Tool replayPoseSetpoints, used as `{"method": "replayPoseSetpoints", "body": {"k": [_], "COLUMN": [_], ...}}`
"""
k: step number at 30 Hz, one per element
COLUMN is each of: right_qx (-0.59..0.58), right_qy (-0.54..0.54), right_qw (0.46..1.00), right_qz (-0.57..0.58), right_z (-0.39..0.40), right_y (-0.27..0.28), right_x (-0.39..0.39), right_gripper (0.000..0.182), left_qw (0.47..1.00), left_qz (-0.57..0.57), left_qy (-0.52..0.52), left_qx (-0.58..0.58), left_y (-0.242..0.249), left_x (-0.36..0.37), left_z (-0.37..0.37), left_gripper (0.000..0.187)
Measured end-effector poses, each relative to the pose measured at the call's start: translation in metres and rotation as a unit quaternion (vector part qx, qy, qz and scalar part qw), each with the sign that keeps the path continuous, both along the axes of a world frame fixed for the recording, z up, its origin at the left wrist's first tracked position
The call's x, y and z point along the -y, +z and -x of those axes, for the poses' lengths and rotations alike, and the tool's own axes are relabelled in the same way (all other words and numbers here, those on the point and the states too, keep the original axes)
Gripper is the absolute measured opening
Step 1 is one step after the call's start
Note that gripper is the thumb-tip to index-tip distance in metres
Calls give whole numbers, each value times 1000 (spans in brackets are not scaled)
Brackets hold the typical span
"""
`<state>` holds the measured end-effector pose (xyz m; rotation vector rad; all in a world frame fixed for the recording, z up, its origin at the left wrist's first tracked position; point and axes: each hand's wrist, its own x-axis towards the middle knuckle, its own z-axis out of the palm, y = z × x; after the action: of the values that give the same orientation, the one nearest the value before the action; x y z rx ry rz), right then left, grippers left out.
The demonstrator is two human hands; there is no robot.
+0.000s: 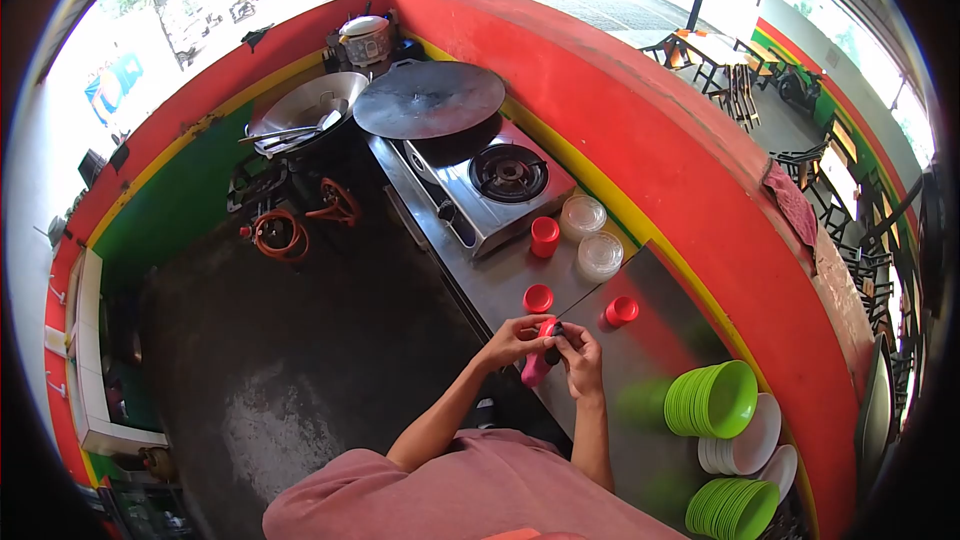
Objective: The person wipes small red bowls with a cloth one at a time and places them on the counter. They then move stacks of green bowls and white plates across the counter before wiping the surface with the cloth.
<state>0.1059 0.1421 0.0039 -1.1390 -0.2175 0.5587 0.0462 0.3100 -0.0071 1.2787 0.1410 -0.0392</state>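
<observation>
One small, rounded red piece with a dark part (548, 329), pinched from both sides

At left, the piece's red side is gripped by the fingertips of the left hand (512, 343). Just below, a pink, smooth-looking object (535, 371) is partly hidden; whether it is joined to the piece cannot be told. The dark part is pinched by the right hand (583, 360), so both hands are set close together near the edge of the grey metal tabletop (655, 340). Light weight, stiffness and some slipperiness may be expected; opposite edges are best grasped. Farther right, a red, round container (621, 312) is seen.
</observation>
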Motion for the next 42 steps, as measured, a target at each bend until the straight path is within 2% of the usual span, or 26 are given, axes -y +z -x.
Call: {"method": "replayPoseSetpoints", "body": {"k": [4,7,11,16,20,23,25,28,34,38,42], "right_qx": [-35,31,68,95,-7,-69,-106,-100,-45,-61,-92], "right_qy": [-64,-101,-70,33,50,22,-3,-31,-10,14,20], "right_qw": [997,994,992,990,999,994,985,989,998,996,989], "right_qz": [-16,29,75,97,-4,-84,-136,-109,-44,-66,-114], "right_z": [1,1,-4,-13,-16,-14,-12,-14,-22,-24,-22], "right_y": [-6,-10,-5,7,12,11,11,11,14,17,18], "right_x": [0,-4,-3,1,0,-2,-7,-7,-2,7,13], "right_gripper": [25,24,23,23,20,19,18,18,21,22,22], "left_qw": [999,998,992,990,996,998,995,988,977,968,973], "left_qz": [4,-28,-104,-115,-68,-13,-70,-119,-160,-206,-187], "left_qy": [-36,-45,-14,34,43,33,27,33,54,54,44], "left_qx": [14,24,71,78,37,58,73,97,131,135,126], "left_y": [-2,11,22,18,28,10,16,24,39,37,36], "left_x": [4,5,6,4,2,1,0,3,10,10,12], "left_z": [-6,-4,-4,-2,2,-5,-5,-5,-8,-14,-18], "left_gripper": [65,66,68,69,68,68,68,69,68,66,66]}}
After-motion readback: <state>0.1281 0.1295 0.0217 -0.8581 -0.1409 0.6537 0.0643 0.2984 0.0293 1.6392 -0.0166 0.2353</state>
